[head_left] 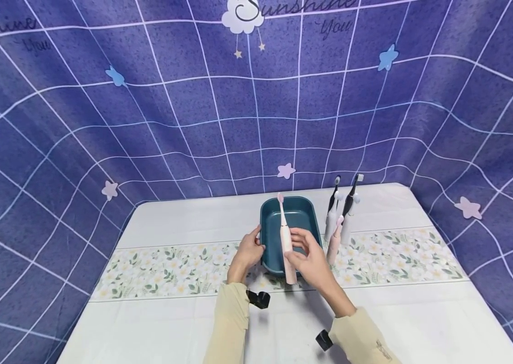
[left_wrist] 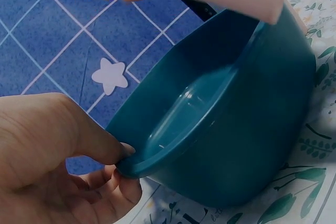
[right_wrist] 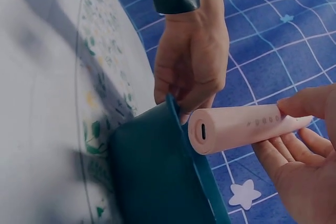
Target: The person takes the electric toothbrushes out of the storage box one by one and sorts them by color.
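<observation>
A pink electric toothbrush (head_left: pixel 286 242) is held over a dark teal basin (head_left: pixel 299 212), its brush head toward the back. My right hand (head_left: pixel 312 258) pinches its handle between thumb and fingers; in the right wrist view the handle's base (right_wrist: pixel 202 131) shows a charging slot. My left hand (head_left: pixel 248 251) grips the basin's left rim, thumb over the edge and fingers beneath, as the left wrist view shows at the rim (left_wrist: pixel 152 163). No contents are visible in the part of the basin I can see.
Right of the basin stand several upright electric toothbrushes: a pink one (head_left: pixel 335 245), a black-topped one (head_left: pixel 350 199) and others partly overlapping. They stand on a white tabletop (head_left: pixel 170 222) with a floral band (head_left: pixel 156 273). A blue gridded curtain (head_left: pixel 183 111) hangs behind.
</observation>
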Action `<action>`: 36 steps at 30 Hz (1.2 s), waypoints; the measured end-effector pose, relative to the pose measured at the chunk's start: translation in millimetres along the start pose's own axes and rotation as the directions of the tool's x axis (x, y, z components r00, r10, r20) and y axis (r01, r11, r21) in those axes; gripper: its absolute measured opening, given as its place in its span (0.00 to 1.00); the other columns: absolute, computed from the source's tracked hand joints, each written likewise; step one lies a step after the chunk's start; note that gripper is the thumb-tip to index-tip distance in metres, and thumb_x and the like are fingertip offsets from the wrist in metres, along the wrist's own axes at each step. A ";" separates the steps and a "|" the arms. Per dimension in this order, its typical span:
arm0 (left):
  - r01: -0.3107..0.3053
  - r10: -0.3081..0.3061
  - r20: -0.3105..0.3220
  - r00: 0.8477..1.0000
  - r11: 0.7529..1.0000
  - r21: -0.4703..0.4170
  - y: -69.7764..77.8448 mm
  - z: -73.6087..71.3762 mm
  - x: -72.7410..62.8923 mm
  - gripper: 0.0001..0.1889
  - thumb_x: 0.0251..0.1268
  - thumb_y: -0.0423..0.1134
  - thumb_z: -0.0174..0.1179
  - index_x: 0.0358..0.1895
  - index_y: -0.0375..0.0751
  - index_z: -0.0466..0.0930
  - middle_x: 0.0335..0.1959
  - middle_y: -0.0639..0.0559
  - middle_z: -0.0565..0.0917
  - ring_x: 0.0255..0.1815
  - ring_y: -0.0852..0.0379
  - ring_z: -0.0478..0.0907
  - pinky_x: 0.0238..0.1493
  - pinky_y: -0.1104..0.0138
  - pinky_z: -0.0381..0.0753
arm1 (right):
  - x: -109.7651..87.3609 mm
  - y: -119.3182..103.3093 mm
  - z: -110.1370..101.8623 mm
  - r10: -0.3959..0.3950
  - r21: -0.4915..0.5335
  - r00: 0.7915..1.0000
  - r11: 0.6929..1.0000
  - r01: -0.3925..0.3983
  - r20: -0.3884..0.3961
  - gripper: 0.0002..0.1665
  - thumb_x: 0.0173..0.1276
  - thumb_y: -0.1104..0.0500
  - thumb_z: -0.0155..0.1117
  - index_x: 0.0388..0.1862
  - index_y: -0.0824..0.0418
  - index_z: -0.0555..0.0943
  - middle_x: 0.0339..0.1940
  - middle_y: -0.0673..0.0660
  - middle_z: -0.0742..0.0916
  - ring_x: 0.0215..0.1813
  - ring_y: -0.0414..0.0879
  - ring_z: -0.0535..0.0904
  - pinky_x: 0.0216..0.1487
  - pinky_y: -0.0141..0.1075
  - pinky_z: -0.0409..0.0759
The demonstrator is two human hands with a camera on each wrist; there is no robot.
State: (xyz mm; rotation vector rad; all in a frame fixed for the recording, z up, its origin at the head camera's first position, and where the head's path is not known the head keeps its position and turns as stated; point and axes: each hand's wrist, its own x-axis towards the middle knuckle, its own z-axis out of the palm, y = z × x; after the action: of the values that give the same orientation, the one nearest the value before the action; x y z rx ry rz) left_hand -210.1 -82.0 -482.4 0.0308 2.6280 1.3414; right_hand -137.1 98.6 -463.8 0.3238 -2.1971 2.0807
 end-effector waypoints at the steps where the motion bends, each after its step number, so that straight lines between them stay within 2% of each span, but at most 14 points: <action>1: 0.001 -0.001 0.000 1.000 1.000 -0.002 -0.2 0.1 0.2 0.35 0.64 0.26 0.51 0.75 0.43 0.56 0.23 0.53 0.64 0.21 0.57 0.59 0.28 0.66 0.64 | -2.3 0.3 -0.9 -0.001 0.003 1.000 1.000 0.001 -0.002 0.33 0.63 0.70 0.64 0.66 0.60 0.66 0.59 0.62 0.77 0.59 0.55 0.74 0.56 0.38 0.78; 10: 0.004 -0.004 -0.004 1.000 1.000 -0.012 -2.9 1.1 3.0 0.35 0.63 0.26 0.52 0.75 0.44 0.56 0.25 0.53 0.65 0.22 0.57 0.60 0.27 0.67 0.63 | -24.7 3.1 -11.2 -0.017 0.030 1.000 0.999 0.018 -0.008 0.32 0.63 0.73 0.62 0.65 0.62 0.66 0.59 0.64 0.75 0.58 0.49 0.73 0.55 0.35 0.78; 19: 0.019 -0.019 0.020 1.000 1.000 -0.020 -3.8 0.0 2.8 0.35 0.65 0.27 0.51 0.76 0.47 0.54 0.24 0.53 0.64 0.21 0.57 0.58 0.26 0.67 0.63 | -44.7 6.2 -24.0 -0.165 -0.070 0.986 0.984 0.163 -0.037 0.32 0.63 0.71 0.63 0.65 0.64 0.66 0.57 0.66 0.77 0.56 0.36 0.75 0.52 0.31 0.79; 23: 0.018 -0.017 0.022 1.000 1.000 -0.021 -2.8 0.4 2.3 0.35 0.65 0.27 0.51 0.76 0.46 0.54 0.24 0.53 0.64 0.21 0.57 0.58 0.26 0.67 0.63 | -50.9 8.7 -27.2 -0.225 -0.070 0.973 0.973 0.221 -0.052 0.32 0.60 0.75 0.63 0.64 0.68 0.67 0.56 0.68 0.76 0.56 0.31 0.75 0.52 0.27 0.78; 27: 0.008 -0.008 0.018 1.000 1.000 -0.008 -1.9 0.9 1.8 0.35 0.65 0.27 0.51 0.75 0.45 0.54 0.24 0.53 0.64 0.21 0.57 0.58 0.27 0.67 0.63 | -57.5 10.7 -33.3 -0.281 -0.071 0.958 0.958 0.277 -0.060 0.34 0.56 0.80 0.62 0.62 0.72 0.66 0.55 0.70 0.75 0.57 0.32 0.75 0.52 0.27 0.78; 31: 0.013 -0.013 0.011 1.000 1.000 -0.007 -1.1 0.9 1.3 0.35 0.65 0.27 0.51 0.75 0.45 0.55 0.23 0.53 0.64 0.21 0.57 0.58 0.28 0.67 0.63 | -61.9 14.7 -42.3 -0.328 -0.067 0.942 0.944 0.323 -0.077 0.35 0.53 0.84 0.61 0.62 0.75 0.65 0.54 0.65 0.75 0.56 0.33 0.75 0.51 0.27 0.78; 36: 0.011 -0.011 0.001 1.000 1.000 0.001 -1.1 0.5 0.9 0.35 0.64 0.27 0.51 0.75 0.44 0.55 0.23 0.54 0.64 0.21 0.57 0.58 0.28 0.67 0.63 | -64.6 16.5 -53.6 -0.373 -0.095 0.923 0.926 0.364 -0.099 0.37 0.50 0.86 0.60 0.61 0.78 0.63 0.54 0.51 0.75 0.57 0.32 0.75 0.51 0.26 0.77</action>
State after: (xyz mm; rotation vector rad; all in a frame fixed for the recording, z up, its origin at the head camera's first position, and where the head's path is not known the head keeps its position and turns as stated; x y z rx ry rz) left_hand -210.9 -82.1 -483.7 0.0176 2.6247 1.3361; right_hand -82.0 158.2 -490.5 0.5487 -1.9598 1.7650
